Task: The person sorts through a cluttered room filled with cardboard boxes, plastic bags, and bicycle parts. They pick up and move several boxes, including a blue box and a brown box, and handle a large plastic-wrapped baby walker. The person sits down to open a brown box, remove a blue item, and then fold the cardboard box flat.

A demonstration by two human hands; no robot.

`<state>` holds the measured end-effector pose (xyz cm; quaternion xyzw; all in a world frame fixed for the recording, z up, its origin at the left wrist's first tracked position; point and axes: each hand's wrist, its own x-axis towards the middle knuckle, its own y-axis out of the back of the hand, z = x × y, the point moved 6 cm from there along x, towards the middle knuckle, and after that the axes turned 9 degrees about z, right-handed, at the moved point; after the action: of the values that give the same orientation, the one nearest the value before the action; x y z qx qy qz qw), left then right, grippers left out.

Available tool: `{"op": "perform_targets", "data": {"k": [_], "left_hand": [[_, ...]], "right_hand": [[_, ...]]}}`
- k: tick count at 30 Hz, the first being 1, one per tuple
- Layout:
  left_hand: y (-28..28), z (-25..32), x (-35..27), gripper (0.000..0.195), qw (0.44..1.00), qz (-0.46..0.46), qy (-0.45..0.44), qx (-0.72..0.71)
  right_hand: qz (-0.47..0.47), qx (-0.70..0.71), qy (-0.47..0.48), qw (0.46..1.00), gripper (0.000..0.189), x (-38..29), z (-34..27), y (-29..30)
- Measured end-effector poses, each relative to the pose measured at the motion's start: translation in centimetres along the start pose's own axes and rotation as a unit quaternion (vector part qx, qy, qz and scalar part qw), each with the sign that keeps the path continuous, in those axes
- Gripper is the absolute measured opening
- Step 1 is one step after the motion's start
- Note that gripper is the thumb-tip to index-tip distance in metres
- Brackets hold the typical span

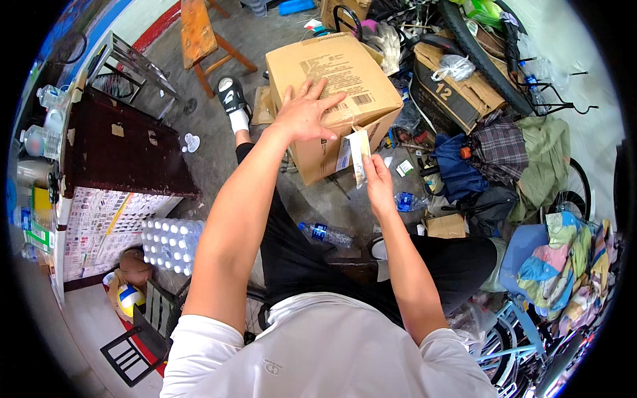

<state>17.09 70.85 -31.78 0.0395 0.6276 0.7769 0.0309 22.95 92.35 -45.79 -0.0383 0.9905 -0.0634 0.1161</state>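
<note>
A brown cardboard carton (343, 64) printed with dark text stands on the floor in front of me. My left hand (306, 112) lies flat on its top near the front edge, fingers spread. In my right hand (377, 181) is a pale strip (359, 154), apparently peeled packing tape with brown patches on it. The strip's upper end meets the carton's edge near the top seam; whether it is still stuck there I cannot tell. A white label (343, 155) shows on the carton's near side, partly behind the strip.
Plastic bottles (326, 235) lie on the floor near my legs. Left are a wooden bench (199, 37), a dark cabinet (124, 144) and a shrink-wrapped bottle pack (174, 244). Rightward, a black carton (443, 94), a bicycle tyre (477, 49) and clothes (497, 149) are heaped up.
</note>
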Motion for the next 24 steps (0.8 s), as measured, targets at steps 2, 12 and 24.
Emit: {"op": "perform_targets", "data": {"k": [2,12,24], "left_hand": [[-0.1,0.0,0.0,0.105,1.000,0.005,-0.003,0.000],[-0.5,2.5,1.1,0.127,0.996,-0.027,0.085,0.020],[-1.8,4.1,2.4,0.113,0.988,0.062,0.123,0.075]], "right_hand": [[-0.004,0.010,0.001,1.000,0.029,-0.4,0.3,0.2],[0.002,-0.073,0.038,0.997,0.030,-0.1,-0.4,-2.3],[0.037,-0.156,0.059,0.985,0.029,-0.3,-2.9,-2.1]]}}
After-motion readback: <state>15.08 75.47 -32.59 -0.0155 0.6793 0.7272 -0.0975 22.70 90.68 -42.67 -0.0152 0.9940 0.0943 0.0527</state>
